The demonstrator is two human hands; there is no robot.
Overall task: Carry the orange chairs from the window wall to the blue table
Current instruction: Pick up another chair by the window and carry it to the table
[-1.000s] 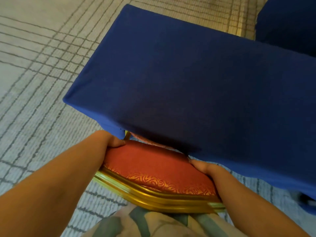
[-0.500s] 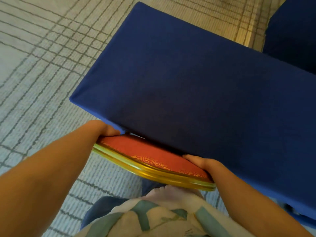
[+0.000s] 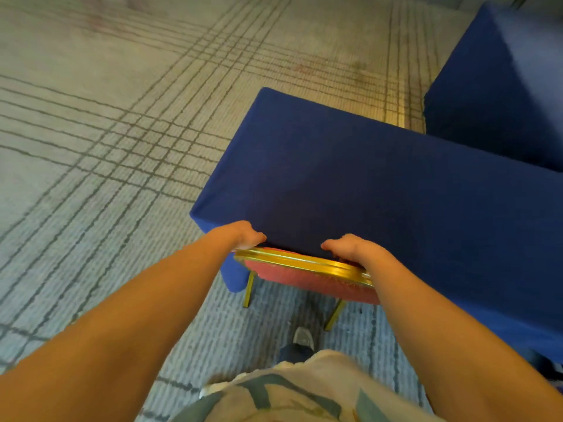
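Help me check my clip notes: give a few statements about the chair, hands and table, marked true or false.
1. The left hand and right hand both grip the top of the chair. True.
2. The chair stands out on open floor, well apart from the table. False: it stands right against the near edge of the table, its front hidden under the blue cloth.
3. The table is draped in blue cloth. True.
4. The chair's legs are black. False: the legs are gold, like the rim of its back.
5. The floor is bare wood. False: it is pale carpet with dark grid lines.
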